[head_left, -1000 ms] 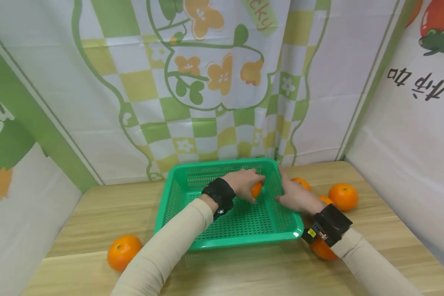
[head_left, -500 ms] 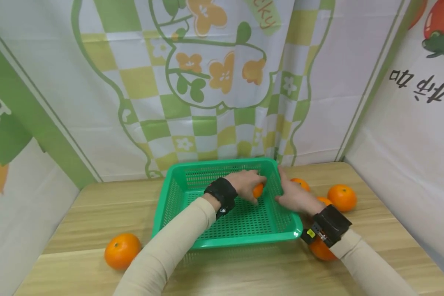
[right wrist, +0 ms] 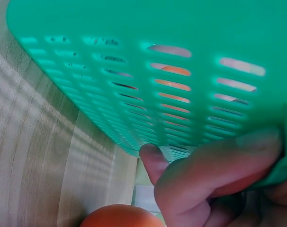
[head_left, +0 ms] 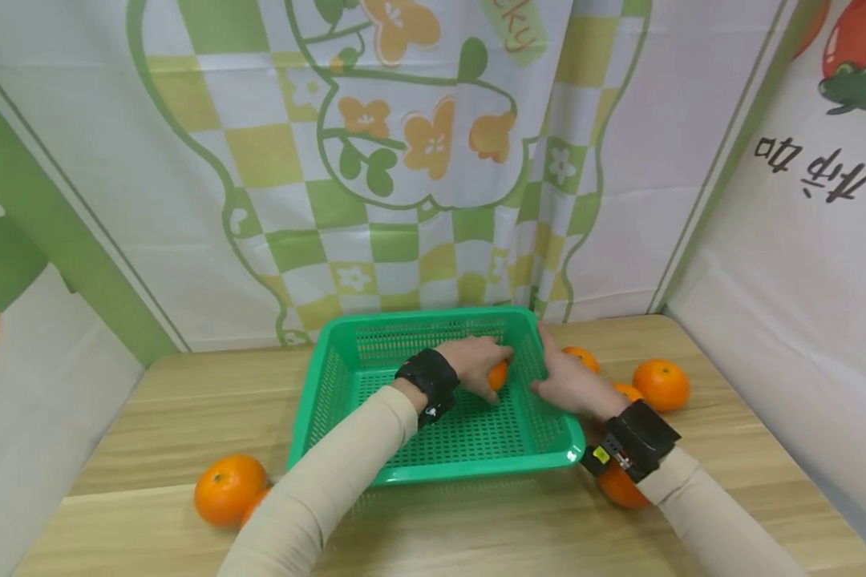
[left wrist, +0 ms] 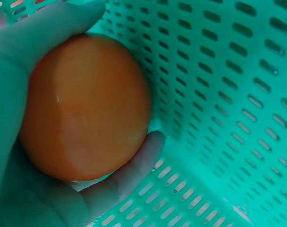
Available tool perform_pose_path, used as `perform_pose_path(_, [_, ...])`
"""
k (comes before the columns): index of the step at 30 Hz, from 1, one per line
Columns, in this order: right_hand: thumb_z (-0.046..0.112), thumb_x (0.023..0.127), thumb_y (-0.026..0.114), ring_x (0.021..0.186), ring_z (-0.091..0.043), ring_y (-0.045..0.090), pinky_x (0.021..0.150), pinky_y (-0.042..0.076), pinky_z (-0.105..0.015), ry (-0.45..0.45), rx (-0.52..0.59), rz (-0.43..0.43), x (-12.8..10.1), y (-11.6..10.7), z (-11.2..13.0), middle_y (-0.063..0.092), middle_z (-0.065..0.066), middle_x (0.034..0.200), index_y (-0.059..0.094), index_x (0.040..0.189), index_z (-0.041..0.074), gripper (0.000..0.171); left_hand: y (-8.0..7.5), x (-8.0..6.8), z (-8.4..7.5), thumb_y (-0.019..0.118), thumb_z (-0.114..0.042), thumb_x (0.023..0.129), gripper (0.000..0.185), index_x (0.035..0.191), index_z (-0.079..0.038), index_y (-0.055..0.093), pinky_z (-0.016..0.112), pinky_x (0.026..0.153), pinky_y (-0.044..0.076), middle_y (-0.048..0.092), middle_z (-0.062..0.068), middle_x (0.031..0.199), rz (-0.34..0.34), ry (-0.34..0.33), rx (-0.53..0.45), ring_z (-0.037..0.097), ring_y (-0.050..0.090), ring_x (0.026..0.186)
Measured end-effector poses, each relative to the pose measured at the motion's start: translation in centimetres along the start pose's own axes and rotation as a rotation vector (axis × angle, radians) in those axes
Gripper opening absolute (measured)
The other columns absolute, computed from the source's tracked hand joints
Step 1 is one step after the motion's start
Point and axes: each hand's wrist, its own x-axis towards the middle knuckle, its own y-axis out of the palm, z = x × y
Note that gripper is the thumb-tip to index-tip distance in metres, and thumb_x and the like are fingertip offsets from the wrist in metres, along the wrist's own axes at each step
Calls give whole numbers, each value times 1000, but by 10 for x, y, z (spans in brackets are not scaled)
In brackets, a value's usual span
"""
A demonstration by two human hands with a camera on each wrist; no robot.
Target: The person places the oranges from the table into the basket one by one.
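Inside the green plastic basket [head_left: 476,463], near its right end, my left hand [head_left: 469,361] holds an orange [head_left: 499,375]. The left wrist view shows the thumb on one side of this orange [left wrist: 89,106] and a finger curled along the other, beside the perforated wall. My right hand [head_left: 576,385] grips the basket's right rim. In the right wrist view, its fingers [right wrist: 195,177] curl at the rim against the outer wall. Part of the held orange is hidden by the left hand in the head view.
Right of the basket lie several oranges, one [head_left: 661,385] fully visible, others partly behind the right hand and wrist. Another orange [head_left: 229,489] is at the left front, with one more [head_left: 256,505] half behind the left sleeve. A patterned curtain [head_left: 397,264] hangs behind the wooden table [head_left: 159,433].
The head view has shifted slightly, and a second orange now shows beside the left sleeve. Both hands keep nearly the same place on the orange and the basket.
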Motion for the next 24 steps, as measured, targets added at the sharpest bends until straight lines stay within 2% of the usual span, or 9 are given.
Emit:
perform_pose_path(3, [9, 100, 62, 85, -25, 71, 77, 63, -41, 4, 8, 0, 0, -1, 0, 57, -42, 138, -15, 166, 5, 102, 0, 1, 1, 82, -47, 88, 75, 151, -20, 52, 33, 93, 58, 59, 8, 147, 1, -10, -7, 21, 65, 119])
perform_pose_path(6, [9, 99, 62, 82, -25, 70, 76, 63, -40, 9, 5, -2, -1, -1, 1, 62, -39, 131, -15, 166, 5, 102, 0, 1, 1, 82, -47, 88, 77, 153, -20, 51, 34, 93, 58, 58, 9, 150, 3, -18, -10, 23, 65, 121])
perform_pose_path(11, [10, 100, 63, 78, -24, 70, 74, 62, -38, 20, 12, 1, -1, 0, 1, 68, -32, 119, -14, 167, 7, 102, 1, 1, 1, 83, -47, 88, 76, 152, -19, 52, 32, 89, 57, 61, 7, 143, 6, -20, -2, 21, 65, 115])
perform_pose_path(16, [9, 100, 63, 83, -25, 70, 76, 62, -39, 12, 22, 3, -1, 1, 2, 64, -37, 128, -14, 167, 6, 102, 2, 1, 1, 82, -48, 88, 77, 153, -19, 51, 32, 90, 57, 61, 6, 142, 11, -24, 4, 20, 65, 114])
perform_pose_path(24, [9, 100, 63, 85, -26, 70, 75, 63, -39, 10, 27, -3, -1, 1, 2, 59, -41, 134, -15, 167, 6, 102, 1, -1, 0, 82, -47, 88, 77, 153, -19, 51, 33, 90, 58, 61, 8, 142, -2, -27, 5, 21, 66, 113])
